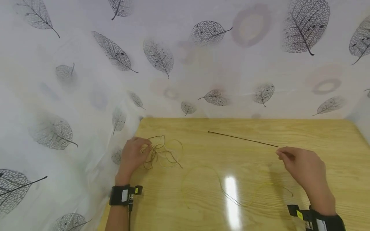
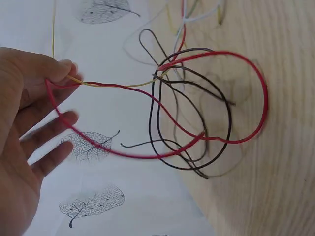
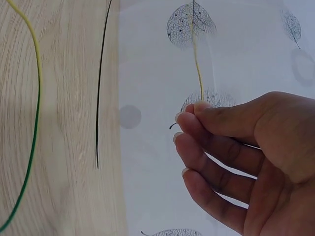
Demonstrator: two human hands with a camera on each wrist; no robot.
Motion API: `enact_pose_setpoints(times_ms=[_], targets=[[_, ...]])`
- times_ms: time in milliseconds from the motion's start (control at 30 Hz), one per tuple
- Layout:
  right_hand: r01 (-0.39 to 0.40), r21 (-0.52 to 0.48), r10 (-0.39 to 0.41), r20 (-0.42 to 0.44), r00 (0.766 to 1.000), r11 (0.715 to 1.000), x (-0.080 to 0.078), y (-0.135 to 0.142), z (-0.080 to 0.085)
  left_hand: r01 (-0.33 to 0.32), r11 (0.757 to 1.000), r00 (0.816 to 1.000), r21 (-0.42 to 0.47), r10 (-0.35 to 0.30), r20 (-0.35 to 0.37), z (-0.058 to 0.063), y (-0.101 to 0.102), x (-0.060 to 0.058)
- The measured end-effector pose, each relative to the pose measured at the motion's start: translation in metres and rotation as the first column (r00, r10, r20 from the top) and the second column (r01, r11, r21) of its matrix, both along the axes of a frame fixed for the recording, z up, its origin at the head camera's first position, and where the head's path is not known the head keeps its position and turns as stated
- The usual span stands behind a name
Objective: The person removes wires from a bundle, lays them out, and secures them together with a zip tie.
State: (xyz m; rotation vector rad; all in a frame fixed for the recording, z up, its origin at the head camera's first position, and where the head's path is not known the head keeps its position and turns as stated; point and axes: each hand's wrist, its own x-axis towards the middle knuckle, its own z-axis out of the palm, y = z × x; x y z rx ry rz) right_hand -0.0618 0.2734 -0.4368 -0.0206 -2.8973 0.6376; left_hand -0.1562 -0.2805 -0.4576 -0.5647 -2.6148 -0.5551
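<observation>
My left hand (image 1: 134, 155) is at the left side of the table, by a tangle of thin cords (image 1: 155, 149). In the left wrist view its thumb and forefinger pinch a red cord (image 2: 266, 93) and a thin yellow cord (image 2: 53, 29); the other fingers are loosely bent. Dark brown cord loops (image 2: 230, 128) hang beside the red one. My right hand (image 1: 306, 166), raised at the right, pinches the end of a yellow cord (image 3: 198, 64) between thumb and forefinger. Whether both hands hold one yellow cord, I cannot tell. A straight black cord (image 1: 242, 138) lies near my right fingertips.
A yellow and green cord (image 3: 34, 142) curves over the wooden table (image 1: 185, 128). Another thin looped cord (image 1: 221, 184) lies at the front middle. Leaf-printed white sheeting (image 1: 179, 73) stands behind and to the left. White and yellow cords (image 2: 184, 19) trail beside the brown loops.
</observation>
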Motion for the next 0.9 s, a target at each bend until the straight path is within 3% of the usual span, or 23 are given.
enact_pose_setpoints(times_ms=[67, 167, 300, 433, 667, 900], targets=[[0.008, 0.003, -0.008, -0.01, 1.0, 1.0, 0.001, 0.004, -0.002, 0.017, 0.999, 0.999, 0.039, -0.018, 0.032, 0.002, 0.0, 0.0], [0.016, -0.001, -0.016, -0.019, 1.0, 1.0, 0.003, 0.01, -0.005, 0.042, 0.998, 0.999, 0.042, -0.043, 0.019, 0.004, 0.002, -0.002], [0.018, -0.019, -0.019, -0.021, 1.0, 1.0, 0.004, 0.011, -0.007, 0.038, 0.998, 0.996, -0.049, -0.042, -0.075, 0.005, 0.003, -0.01], [0.011, -0.03, -0.011, -0.008, 1.0, 0.999, 0.003, 0.007, -0.006, -0.006, 0.99, 0.993, -0.141, -0.01, -0.117, -0.002, -0.001, -0.014], [0.012, -0.007, -0.012, 0.015, 1.0, 1.0, 0.001, 0.006, -0.006, -0.053, 0.975, 0.994, -0.217, 0.032, -0.101, -0.02, -0.017, -0.012], [0.058, 0.032, -0.058, 0.014, 0.998, 0.998, 0.005, 0.019, -0.006, -0.053, 0.979, 0.997, -0.199, 0.039, -0.072, -0.024, -0.026, -0.007]])
